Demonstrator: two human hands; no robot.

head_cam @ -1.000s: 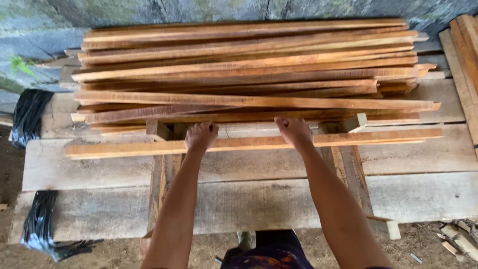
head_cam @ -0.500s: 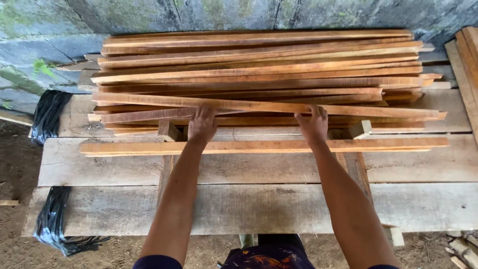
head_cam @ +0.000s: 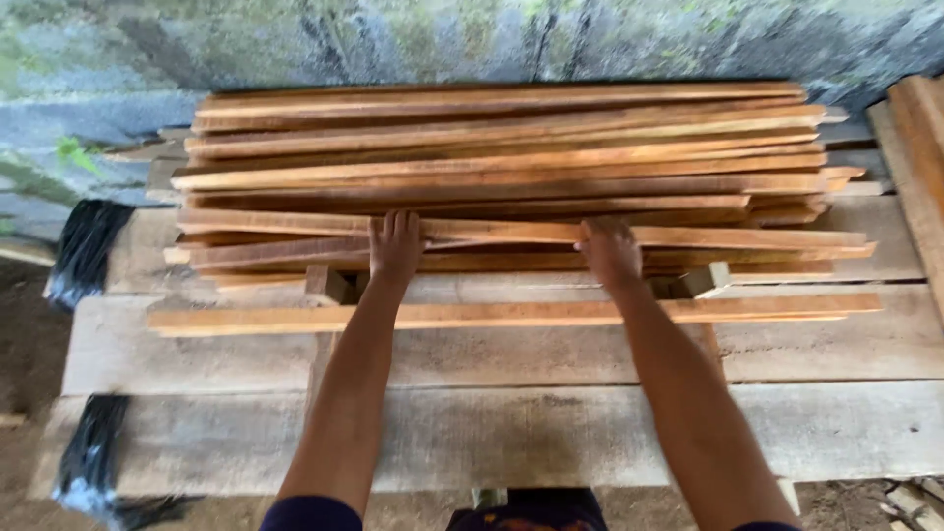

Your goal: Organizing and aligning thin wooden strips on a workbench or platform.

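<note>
Now | step: both hands on stack's front slat (head_cam: pixel 511 233) | left hand (head_cam: pixel 395 246) flat, fingers spread on it; right hand (head_cam: pixel 610 251) curled over it | stack (head_cam: pixel 501 147) on plank surface (head_cam: pixel 511 433); loose slat (head_cam: pixel 511 314) nearer | next, likely: even two-handed pull

A stack of wooden slats (head_cam: pixel 511 157) is lying on a plank table (head_cam: pixel 551 433), toward twelve o'clock from the person. One single slat (head_cam: pixel 511 314) is lying apart at the stack's six o'clock side, crossing both forearms. The left hand (head_cam: pixel 395 246) and right hand (head_cam: pixel 610 252) are resting on the stack's nearest slats. Black bundles (head_cam: pixel 84 251) are hanging at nine o'clock, off the table's end. More boards (head_cam: pixel 919 157) are lying at three o'clock.
</note>
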